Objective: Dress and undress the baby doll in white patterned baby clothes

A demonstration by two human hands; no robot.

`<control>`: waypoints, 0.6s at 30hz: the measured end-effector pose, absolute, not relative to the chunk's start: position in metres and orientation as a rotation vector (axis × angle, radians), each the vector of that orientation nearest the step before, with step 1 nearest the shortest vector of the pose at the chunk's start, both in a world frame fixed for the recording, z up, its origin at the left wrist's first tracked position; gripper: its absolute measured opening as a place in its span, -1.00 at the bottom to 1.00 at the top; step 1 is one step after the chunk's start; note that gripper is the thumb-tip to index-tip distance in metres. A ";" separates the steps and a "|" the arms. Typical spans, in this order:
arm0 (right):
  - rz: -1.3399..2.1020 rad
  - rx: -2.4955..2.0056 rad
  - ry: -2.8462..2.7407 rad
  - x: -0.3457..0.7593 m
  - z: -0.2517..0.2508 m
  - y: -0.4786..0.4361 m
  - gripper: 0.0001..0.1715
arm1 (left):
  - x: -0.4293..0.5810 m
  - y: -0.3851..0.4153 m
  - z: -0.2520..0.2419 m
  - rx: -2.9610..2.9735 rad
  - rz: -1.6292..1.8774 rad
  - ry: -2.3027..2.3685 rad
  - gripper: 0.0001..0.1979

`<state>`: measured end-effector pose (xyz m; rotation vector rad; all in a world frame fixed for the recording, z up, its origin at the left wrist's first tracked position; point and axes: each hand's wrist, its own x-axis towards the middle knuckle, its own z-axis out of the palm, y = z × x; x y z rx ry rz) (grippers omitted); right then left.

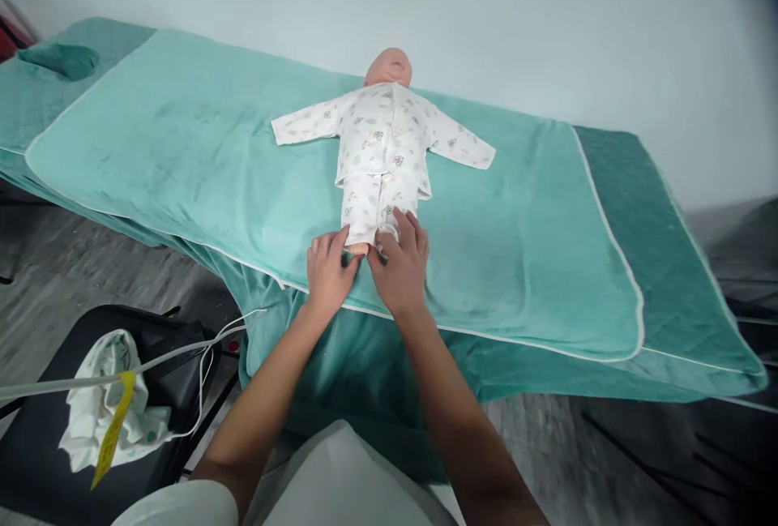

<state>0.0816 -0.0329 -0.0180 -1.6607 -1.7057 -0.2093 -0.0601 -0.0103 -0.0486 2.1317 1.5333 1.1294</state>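
A baby doll [389,68] lies on its back on the green padded bed, its head toward the wall. It wears a white printed long-sleeved top [380,125], both sleeves spread out sideways, and matching white trousers [363,206]. My left hand [329,269] pinches the trouser cuff on the left, beside a bit of bare doll foot [357,249]. On the other leg my right hand [401,263] is closed around the trouser end, fingers over the cloth. The doll's hands are out of sight inside the sleeves.
A green cover [243,129] with white piping drapes the bed. At lower left a black chair [42,437] holds a crumpled white printed cloth [113,412]. A pale cable [176,352] with a yellow tag [114,433] crosses above it. The white wall [516,23] stands behind the bed.
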 end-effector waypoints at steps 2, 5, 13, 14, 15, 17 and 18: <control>-0.132 -1.529 -1.664 0.084 -0.015 -0.037 -0.93 | -0.062 -0.011 -0.045 2.117 1.156 1.484 -0.51; -0.056 -1.413 -1.613 0.083 -0.012 -0.045 -0.97 | -0.065 -0.013 -0.043 2.092 1.195 1.379 -0.53; 0.108 -1.476 -1.509 0.089 -0.021 -0.062 -0.74 | -0.065 -0.010 -0.054 2.283 1.217 1.421 -0.55; 0.099 -1.490 -1.470 0.092 -0.022 -0.063 -0.66 | -0.065 -0.010 -0.055 2.302 1.213 1.428 -0.55; 0.087 -1.512 -1.430 0.095 -0.024 -0.063 -0.60 | -0.065 -0.009 -0.056 2.317 1.210 1.438 -0.54; 0.092 -1.565 -1.355 0.101 -0.027 -0.061 -0.55 | -0.065 -0.010 -0.056 2.325 1.203 1.452 -0.54; 0.117 -1.590 -1.325 0.103 -0.027 -0.059 -0.55 | -0.066 -0.012 -0.056 2.313 1.201 1.447 -0.54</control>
